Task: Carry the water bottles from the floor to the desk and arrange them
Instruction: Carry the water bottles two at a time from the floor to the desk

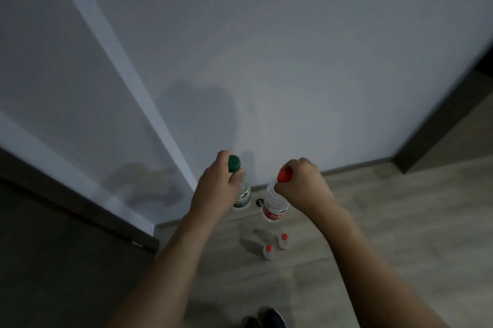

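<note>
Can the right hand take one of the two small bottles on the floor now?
Probably not: the right hand already grips the red-capped bottle, and the small bottles stand well below it on the floor. Nothing blocks them.

Both bare forearms reach forward, the left hand (217, 183) and right hand (301, 181) curled in tight grips, knuckles up.

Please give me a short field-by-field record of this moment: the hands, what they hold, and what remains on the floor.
left hand: grips green-capped bottle by the neck
right hand: grips red-capped bottle at the cap
held bottles: upright, lifted above the floor
floor: two small red-capped bottles standing beside each other
backdrop: white wall
desk: not in view
</note>
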`<state>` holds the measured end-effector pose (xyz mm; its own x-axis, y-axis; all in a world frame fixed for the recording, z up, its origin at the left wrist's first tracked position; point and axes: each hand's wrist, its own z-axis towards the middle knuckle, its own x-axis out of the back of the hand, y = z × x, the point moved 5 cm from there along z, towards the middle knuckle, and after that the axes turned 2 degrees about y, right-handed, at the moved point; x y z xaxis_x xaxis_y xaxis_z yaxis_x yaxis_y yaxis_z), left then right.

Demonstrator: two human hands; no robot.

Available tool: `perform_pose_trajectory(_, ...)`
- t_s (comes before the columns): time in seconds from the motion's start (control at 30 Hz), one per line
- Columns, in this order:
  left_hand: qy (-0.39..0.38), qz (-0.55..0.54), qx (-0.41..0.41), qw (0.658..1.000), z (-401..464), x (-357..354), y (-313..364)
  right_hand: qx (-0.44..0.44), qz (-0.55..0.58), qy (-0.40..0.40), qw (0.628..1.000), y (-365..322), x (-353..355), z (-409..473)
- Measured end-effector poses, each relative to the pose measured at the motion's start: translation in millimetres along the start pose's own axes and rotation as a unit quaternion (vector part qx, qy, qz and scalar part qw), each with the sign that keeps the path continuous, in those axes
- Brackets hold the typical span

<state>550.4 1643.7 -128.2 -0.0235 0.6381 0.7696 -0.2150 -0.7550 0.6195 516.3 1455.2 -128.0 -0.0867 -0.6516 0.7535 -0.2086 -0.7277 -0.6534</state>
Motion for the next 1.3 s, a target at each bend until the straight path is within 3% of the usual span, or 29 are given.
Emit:
perform_pose_trajectory(0.3,-0.102,-0.056,-0.132,0.984,5,-86,110,-0.133,-0.006,0.147,0.980,81,95,-63)
perform_pose_trajectory(0.5,-0.189,-0.086,-0.225,0.952,-22,-146,207,-0.231,-0.007,0.225,0.947,156,155,-129)
perform_pose_trajectory(0.77,-0.285,-0.109,-0.289,0.907,-82,-224,332,-0.317,-0.010,0.288,0.904,254,235,-228)
perform_pose_trajectory(1.3,-0.317,-0.142,-0.383,0.856,-139,-310,497,-0.368,0.016,0.375,0.851,361,341,-301)
